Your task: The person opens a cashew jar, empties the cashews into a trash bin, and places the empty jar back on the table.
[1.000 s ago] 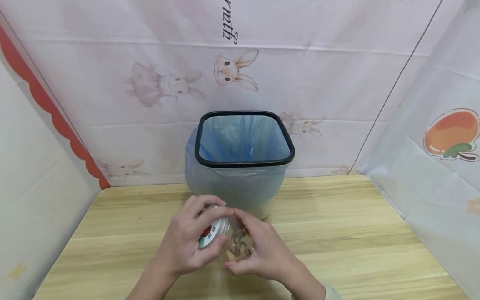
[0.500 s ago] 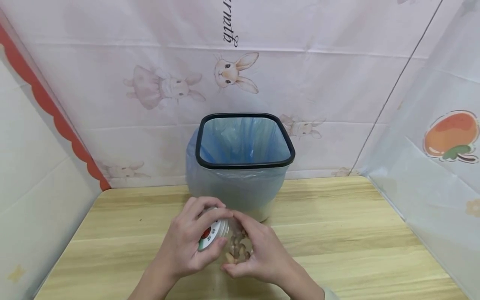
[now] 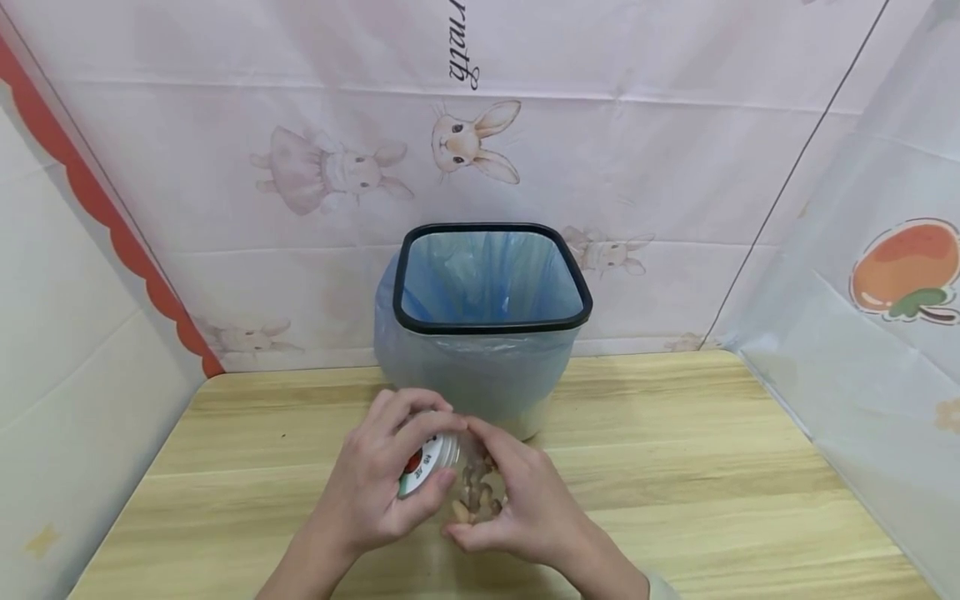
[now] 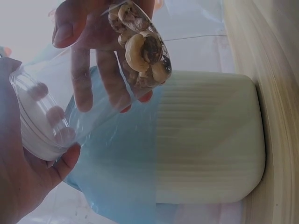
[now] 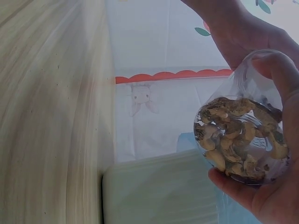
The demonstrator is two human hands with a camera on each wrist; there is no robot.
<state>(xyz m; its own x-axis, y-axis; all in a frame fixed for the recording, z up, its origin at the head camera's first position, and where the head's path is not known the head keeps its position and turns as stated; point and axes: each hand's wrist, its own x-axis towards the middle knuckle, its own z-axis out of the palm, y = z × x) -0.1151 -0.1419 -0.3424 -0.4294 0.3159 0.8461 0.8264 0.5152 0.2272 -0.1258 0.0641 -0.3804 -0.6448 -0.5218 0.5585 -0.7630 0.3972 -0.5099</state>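
Observation:
A clear plastic jar is held tilted between both hands, in front of the bin. Cashews, some with brown skin on, lie gathered at its base; the right wrist view shows the cashews through the bottom. My left hand grips the jar's lid, which has a white, red and green printed label. The fingers wrap over the lid from the left. Curled round the jar's body from the right is my right hand. The lid sits on the jar's mouth.
Behind the hands stands a pale bin with a black rim and a blue bag liner folded over it. The wooden table meets a rabbit-print back wall, with side walls left and right.

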